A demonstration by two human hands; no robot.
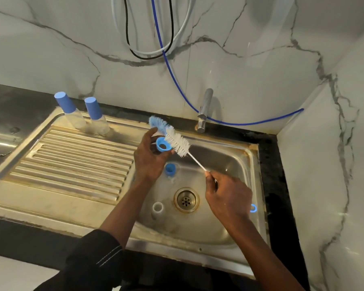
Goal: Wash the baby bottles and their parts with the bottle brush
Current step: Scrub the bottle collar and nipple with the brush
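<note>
Two hands work over the stainless-steel sink [254, 181], and we place everything by its round metal drain [185, 199]. Up and left of the drain, our left hand [148, 158] pinches a small blue plastic screw collar [162, 146] by its outer wall. Just right of the drain, our right hand [227, 195] is clamped on the thin white handle of the blue-and-white bristled bottle brush [177, 141], whose bristles lie against the collar's mouth. A second blue plastic collar [170, 169] sits just above the drain, and a white plastic ring [158, 207] lies just to its left. Blue-capped clear plastic baby bottles [73, 114] stand far up and left of the drain. We judge the collar light, stiff and slippery when wet, so it is best held by its rim with the opening left free. The slender handle looks likely to flex, so a grip nearer the bristles should steady the scrubbing.
</note>
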